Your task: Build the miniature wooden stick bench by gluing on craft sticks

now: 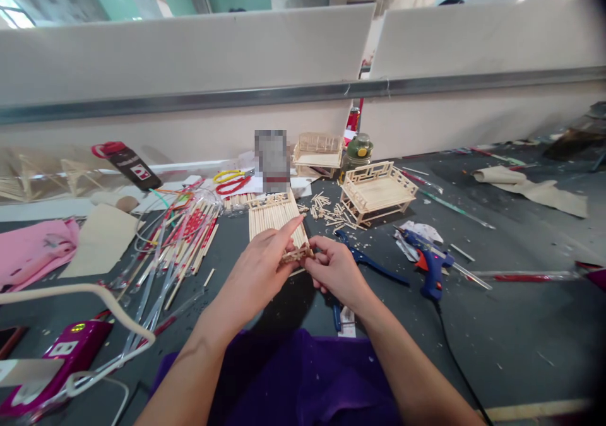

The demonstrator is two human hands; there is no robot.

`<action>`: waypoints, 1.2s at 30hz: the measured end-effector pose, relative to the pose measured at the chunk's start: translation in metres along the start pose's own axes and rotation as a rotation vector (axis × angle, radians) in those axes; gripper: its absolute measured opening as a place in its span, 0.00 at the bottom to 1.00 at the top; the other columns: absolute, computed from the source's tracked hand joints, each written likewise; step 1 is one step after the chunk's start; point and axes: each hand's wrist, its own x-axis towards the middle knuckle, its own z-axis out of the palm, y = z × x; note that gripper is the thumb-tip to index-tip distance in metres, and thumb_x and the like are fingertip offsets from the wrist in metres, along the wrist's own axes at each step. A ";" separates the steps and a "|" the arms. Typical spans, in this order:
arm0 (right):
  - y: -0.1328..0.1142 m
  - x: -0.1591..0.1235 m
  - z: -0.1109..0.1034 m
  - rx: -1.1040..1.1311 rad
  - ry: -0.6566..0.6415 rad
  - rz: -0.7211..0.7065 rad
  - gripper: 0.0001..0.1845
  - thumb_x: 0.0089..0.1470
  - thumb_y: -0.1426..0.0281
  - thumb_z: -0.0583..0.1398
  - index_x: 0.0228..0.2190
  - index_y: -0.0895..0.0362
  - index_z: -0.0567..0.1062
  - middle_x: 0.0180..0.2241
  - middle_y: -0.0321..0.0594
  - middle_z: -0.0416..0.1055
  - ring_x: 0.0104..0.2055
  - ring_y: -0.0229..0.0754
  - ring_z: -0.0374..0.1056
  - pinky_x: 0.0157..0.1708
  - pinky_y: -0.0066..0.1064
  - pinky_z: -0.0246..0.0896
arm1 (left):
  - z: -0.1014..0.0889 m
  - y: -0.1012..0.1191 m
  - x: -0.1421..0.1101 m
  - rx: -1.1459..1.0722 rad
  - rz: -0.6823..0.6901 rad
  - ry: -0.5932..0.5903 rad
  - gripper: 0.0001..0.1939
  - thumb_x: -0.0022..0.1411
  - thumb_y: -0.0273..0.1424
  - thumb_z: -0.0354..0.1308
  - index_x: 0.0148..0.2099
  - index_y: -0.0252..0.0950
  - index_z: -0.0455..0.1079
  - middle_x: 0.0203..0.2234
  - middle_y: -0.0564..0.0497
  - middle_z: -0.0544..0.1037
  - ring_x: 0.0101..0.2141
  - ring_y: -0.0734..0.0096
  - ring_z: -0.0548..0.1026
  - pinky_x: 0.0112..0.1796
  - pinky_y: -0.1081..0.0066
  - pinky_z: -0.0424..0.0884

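My left hand (265,259) and my right hand (338,265) meet in front of me, both pinching a small lattice of thin wooden sticks (294,255). Its ends are partly covered by my fingers. Beneath and beyond it lies a flat panel of sticks (269,224) set side by side, with another lattice strip (271,202) at its far end. My left index finger stretches over the panel. To the right of the panel is a pile of short cut sticks (331,211). A blue-handled hand tool (379,267) lies just beyond my right hand, its front part near the pile.
A miniature stick bench (379,192) stands right of the pile, a second bench (318,156) behind it. At right lies a blue glue gun (430,268) with its cord. Long sticks (196,224), scissors (231,183), a tilted bottle (132,164) and a purple power strip (59,363) occupy the left.
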 end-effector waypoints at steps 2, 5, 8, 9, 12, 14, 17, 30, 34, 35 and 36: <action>0.000 0.000 0.000 0.003 0.002 0.004 0.04 0.51 0.69 0.59 0.33 0.54 0.71 0.13 0.22 0.59 0.12 0.31 0.58 0.10 0.17 0.53 | -0.001 0.000 0.000 0.005 0.001 -0.007 0.36 0.62 0.24 0.59 0.68 0.48 0.52 0.44 0.50 0.75 0.47 0.64 0.73 0.50 0.62 0.68; -0.001 0.000 0.000 0.008 0.008 0.010 0.05 0.51 0.68 0.60 0.33 0.54 0.71 0.13 0.22 0.59 0.12 0.31 0.59 0.10 0.17 0.53 | -0.004 0.000 0.000 0.002 -0.002 -0.028 0.36 0.62 0.24 0.58 0.68 0.48 0.51 0.45 0.49 0.74 0.47 0.64 0.73 0.51 0.62 0.68; -0.001 0.000 -0.001 0.014 0.005 0.016 0.05 0.52 0.68 0.60 0.33 0.54 0.72 0.13 0.23 0.59 0.13 0.30 0.59 0.10 0.17 0.53 | -0.006 -0.001 -0.001 -0.017 -0.016 -0.047 0.38 0.61 0.22 0.57 0.68 0.49 0.50 0.45 0.50 0.74 0.47 0.65 0.72 0.51 0.63 0.67; -0.001 0.000 -0.001 0.016 0.005 0.018 0.05 0.52 0.68 0.60 0.33 0.55 0.72 0.13 0.23 0.60 0.13 0.30 0.59 0.10 0.17 0.53 | -0.006 -0.001 -0.001 -0.023 -0.020 -0.048 0.38 0.61 0.21 0.57 0.69 0.49 0.50 0.44 0.50 0.74 0.47 0.66 0.72 0.51 0.63 0.67; -0.001 0.001 -0.001 0.023 0.004 0.020 0.05 0.52 0.67 0.60 0.33 0.55 0.71 0.13 0.23 0.59 0.13 0.30 0.59 0.10 0.17 0.53 | -0.005 -0.003 -0.001 -0.038 -0.027 -0.042 0.38 0.62 0.23 0.58 0.69 0.49 0.49 0.43 0.51 0.74 0.46 0.66 0.72 0.51 0.64 0.67; -0.001 0.001 -0.001 0.025 0.004 0.010 0.05 0.52 0.67 0.60 0.33 0.55 0.72 0.13 0.23 0.59 0.13 0.30 0.59 0.10 0.17 0.53 | -0.004 -0.003 -0.001 -0.048 -0.024 -0.031 0.37 0.62 0.24 0.58 0.69 0.49 0.49 0.43 0.51 0.74 0.46 0.66 0.73 0.51 0.64 0.67; 0.000 0.001 -0.001 0.031 0.003 0.001 0.06 0.51 0.68 0.60 0.33 0.54 0.71 0.14 0.23 0.60 0.13 0.30 0.60 0.10 0.17 0.53 | -0.003 -0.002 0.000 -0.042 -0.009 -0.015 0.37 0.62 0.24 0.57 0.69 0.48 0.49 0.42 0.51 0.74 0.46 0.65 0.73 0.51 0.62 0.67; -0.002 0.000 -0.001 0.006 0.008 0.007 0.06 0.52 0.67 0.60 0.34 0.54 0.71 0.14 0.23 0.60 0.13 0.31 0.60 0.11 0.17 0.54 | -0.002 0.003 -0.001 0.061 0.022 0.018 0.36 0.63 0.26 0.59 0.69 0.45 0.50 0.41 0.49 0.74 0.44 0.63 0.73 0.50 0.60 0.68; -0.001 0.000 -0.001 0.004 0.015 0.002 0.07 0.52 0.66 0.60 0.34 0.54 0.72 0.14 0.23 0.60 0.13 0.31 0.60 0.11 0.17 0.54 | -0.001 0.002 0.000 0.053 0.021 0.014 0.35 0.63 0.26 0.58 0.69 0.45 0.50 0.42 0.49 0.74 0.45 0.63 0.73 0.50 0.61 0.68; 0.000 0.000 -0.001 -0.001 0.018 0.002 0.07 0.52 0.66 0.60 0.34 0.54 0.72 0.14 0.23 0.60 0.13 0.31 0.60 0.11 0.17 0.54 | -0.001 0.002 0.000 0.049 0.020 0.012 0.35 0.63 0.26 0.58 0.69 0.46 0.50 0.42 0.49 0.74 0.45 0.63 0.73 0.50 0.61 0.68; 0.000 0.000 -0.001 -0.006 0.021 0.001 0.07 0.52 0.66 0.60 0.35 0.54 0.72 0.14 0.23 0.59 0.13 0.31 0.60 0.11 0.18 0.54 | 0.000 0.002 0.000 0.046 0.019 0.011 0.35 0.63 0.26 0.57 0.69 0.46 0.50 0.42 0.49 0.74 0.45 0.63 0.73 0.50 0.61 0.68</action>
